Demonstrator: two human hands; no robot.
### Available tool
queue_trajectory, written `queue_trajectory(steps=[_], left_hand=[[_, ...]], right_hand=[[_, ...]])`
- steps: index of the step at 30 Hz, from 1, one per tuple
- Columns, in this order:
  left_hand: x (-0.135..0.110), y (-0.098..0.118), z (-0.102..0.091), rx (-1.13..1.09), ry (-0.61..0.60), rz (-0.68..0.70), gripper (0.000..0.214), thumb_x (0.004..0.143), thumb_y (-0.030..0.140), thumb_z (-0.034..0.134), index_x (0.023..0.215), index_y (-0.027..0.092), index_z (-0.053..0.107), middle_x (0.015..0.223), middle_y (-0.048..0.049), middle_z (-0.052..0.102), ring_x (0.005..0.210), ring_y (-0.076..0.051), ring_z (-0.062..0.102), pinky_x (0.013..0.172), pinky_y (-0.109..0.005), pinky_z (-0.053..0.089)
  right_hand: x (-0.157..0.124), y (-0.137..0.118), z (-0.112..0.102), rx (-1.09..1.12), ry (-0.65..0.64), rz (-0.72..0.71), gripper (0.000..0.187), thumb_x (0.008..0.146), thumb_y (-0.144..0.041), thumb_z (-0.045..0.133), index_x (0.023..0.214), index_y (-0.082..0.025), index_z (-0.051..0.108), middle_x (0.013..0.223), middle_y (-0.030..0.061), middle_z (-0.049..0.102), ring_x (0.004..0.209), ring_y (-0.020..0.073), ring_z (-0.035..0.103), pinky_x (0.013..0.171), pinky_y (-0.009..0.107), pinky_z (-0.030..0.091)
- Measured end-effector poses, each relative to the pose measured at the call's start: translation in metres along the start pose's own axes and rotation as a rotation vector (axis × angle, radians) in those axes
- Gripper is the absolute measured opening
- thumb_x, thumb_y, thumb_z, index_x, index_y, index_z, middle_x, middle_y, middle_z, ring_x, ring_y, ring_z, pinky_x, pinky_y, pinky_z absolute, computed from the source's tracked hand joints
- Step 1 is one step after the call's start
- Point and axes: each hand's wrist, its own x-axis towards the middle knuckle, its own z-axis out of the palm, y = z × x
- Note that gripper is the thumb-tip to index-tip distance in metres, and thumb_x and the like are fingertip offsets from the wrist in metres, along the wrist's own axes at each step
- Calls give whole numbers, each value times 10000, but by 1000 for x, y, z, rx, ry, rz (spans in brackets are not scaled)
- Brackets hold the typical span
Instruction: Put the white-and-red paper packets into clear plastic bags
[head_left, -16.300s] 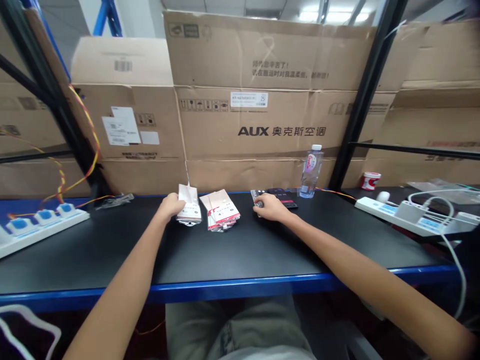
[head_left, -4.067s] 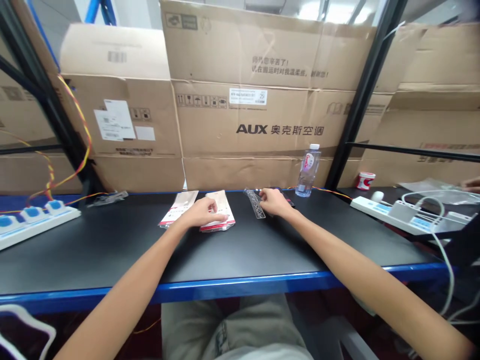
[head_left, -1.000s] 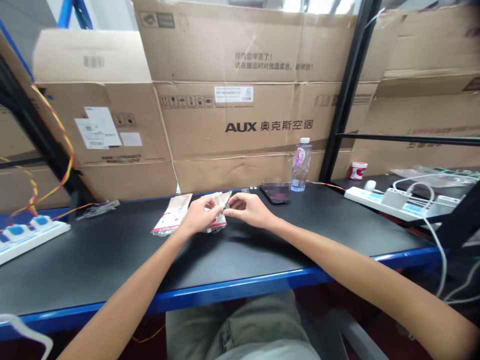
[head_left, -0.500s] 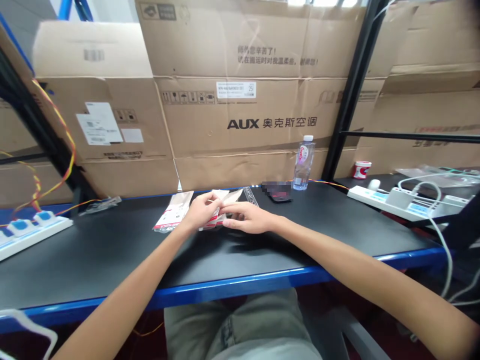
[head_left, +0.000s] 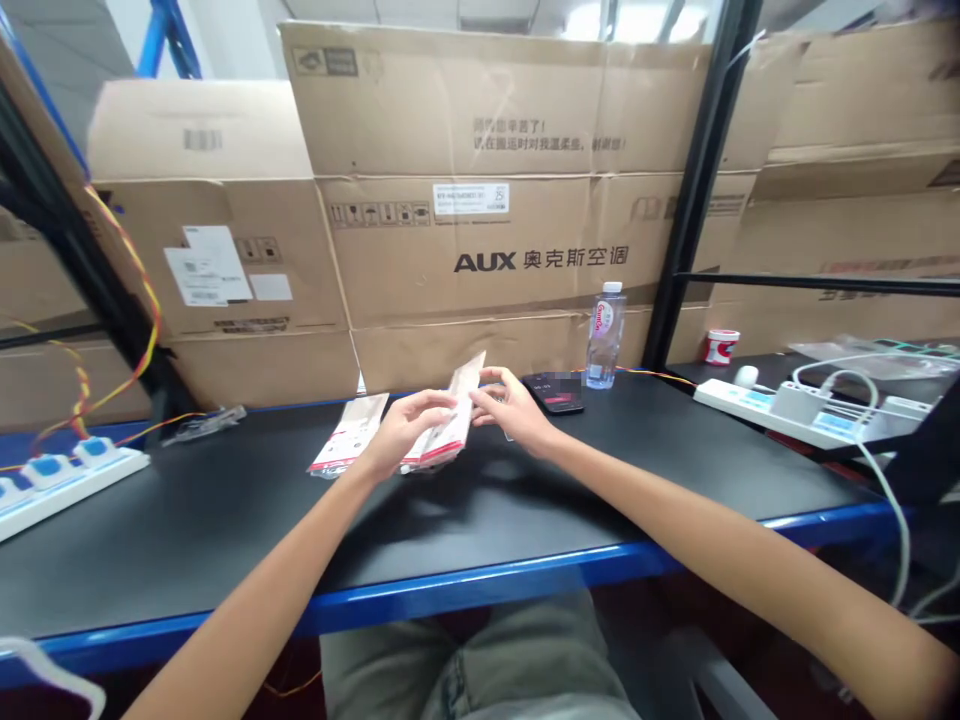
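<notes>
My left hand (head_left: 405,432) grips the lower part of a long white-and-red paper packet (head_left: 450,425), whose upper end tilts up and away from the bench. My right hand (head_left: 510,405) stands just to its right, fingers spread, fingertips at the packet's edge. A second, similar packet (head_left: 349,435) lies flat on the bench to the left, partly under my left wrist. A black phone (head_left: 553,392) lies just beyond my right hand, its screen blurred.
A water bottle (head_left: 604,335) stands at the back of the black bench (head_left: 225,530), which has a blue front edge. White power strips lie at both ends (head_left: 780,412) (head_left: 52,475). Stacked cardboard boxes (head_left: 480,260) wall off the far side.
The packet between my hands has risen off the bench and tilted upright. My right hand has lifted, with its fingers now spread beside the packet's edge instead of lying low across it.
</notes>
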Motion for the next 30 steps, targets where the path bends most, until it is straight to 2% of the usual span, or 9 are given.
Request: queue_trajectory(steps=[3,7,12,14,16,19,22,26,30], left_hand=[[1,-2,4,-40,28,-15,293,779,378,659,988,175,688,1067,-86,697,1070,-250,619,910,-364,491],[5,-9,0,-151,332,-149,523,647,262,753,1129,198,562,1201,-108,626,1098,-240,628,854,-349,542],[6,-8,-5,-363,210,-393,614,603,95,722,1165,181,491,1007,-96,693,971,-212,686,880,-348,537],[7,-5,-8,-396,253,-416,646,595,49,677,1192,180,468,930,-76,702,899,-198,696,842,-340,542],[8,-2,-15,-386,341,-425,641,584,36,644,1184,175,468,883,-64,697,817,-184,693,773,-322,545],[11,2,-41,-287,392,-393,592,555,42,634,1121,166,517,829,-49,680,765,-180,680,706,-295,534],[11,-2,-77,-159,467,-357,601,527,57,633,1110,172,543,834,-52,667,767,-203,676,669,-307,532],[9,-26,-119,33,660,-485,663,512,93,604,1162,174,501,839,-61,630,797,-248,674,630,-330,529],[5,-50,-136,560,578,-571,638,533,190,653,1156,181,513,993,-148,648,949,-354,648,722,-421,516]], right_hand=[[-1,3,2,26,36,9,512,729,-313,735,1147,-227,452,910,10,640,881,172,669,758,326,589],[0,9,2,-37,59,-6,509,694,-254,727,1125,-230,457,925,6,633,861,164,657,734,305,577],[4,13,-7,-297,2,-105,592,796,-360,671,1288,-226,370,935,13,650,721,145,662,709,310,555],[8,15,-16,-516,17,-150,552,859,-403,606,1320,-211,371,913,23,668,712,151,653,725,315,531],[12,17,-29,-748,48,-160,375,901,-395,546,1207,-188,486,904,49,682,780,173,650,777,322,501],[17,22,-49,-1049,5,-76,243,812,-294,636,1017,-174,583,1007,106,678,936,230,640,824,320,462],[19,26,-59,-1113,-14,69,417,752,-264,685,1143,-190,561,973,97,689,881,240,655,762,296,458],[20,26,-60,-1082,29,138,585,712,-221,709,1258,-200,501,897,77,699,808,236,663,700,277,451],[22,27,-59,-1025,43,156,717,672,-199,714,1332,-156,439,869,73,702,787,223,661,661,264,452]])
